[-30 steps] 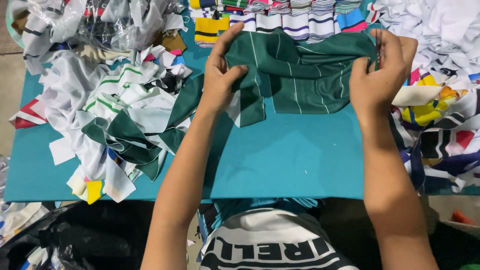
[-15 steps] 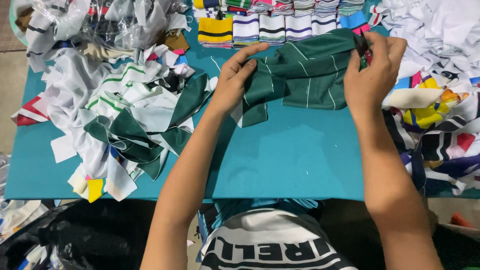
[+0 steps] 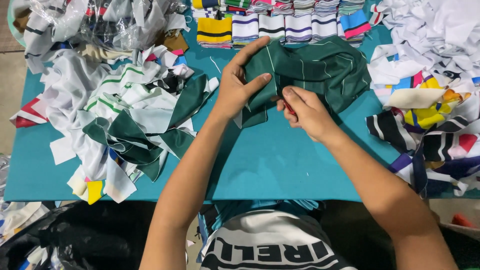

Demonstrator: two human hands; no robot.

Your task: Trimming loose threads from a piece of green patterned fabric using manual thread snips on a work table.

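A dark green fabric piece with thin white stripes (image 3: 320, 70) lies bunched on the teal table (image 3: 270, 160), near its far middle. My left hand (image 3: 239, 85) pinches the cloth's left edge between thumb and fingers. My right hand (image 3: 306, 111) is closed just right of it, at the cloth's lower edge, with a small red tool (image 3: 289, 106) showing between its fingers. The two hands nearly touch.
A heap of white and green fabric scraps (image 3: 130, 115) covers the left side. Folded striped knit bands (image 3: 280, 25) line the far edge. Mixed coloured and white scraps (image 3: 430, 100) pile at the right. A clear plastic bag (image 3: 100, 20) lies far left.
The hands held the cloth spread wide apart; now they have come together at its left lower edge. The cloth has bunched up and my right hand shows a small red tool.
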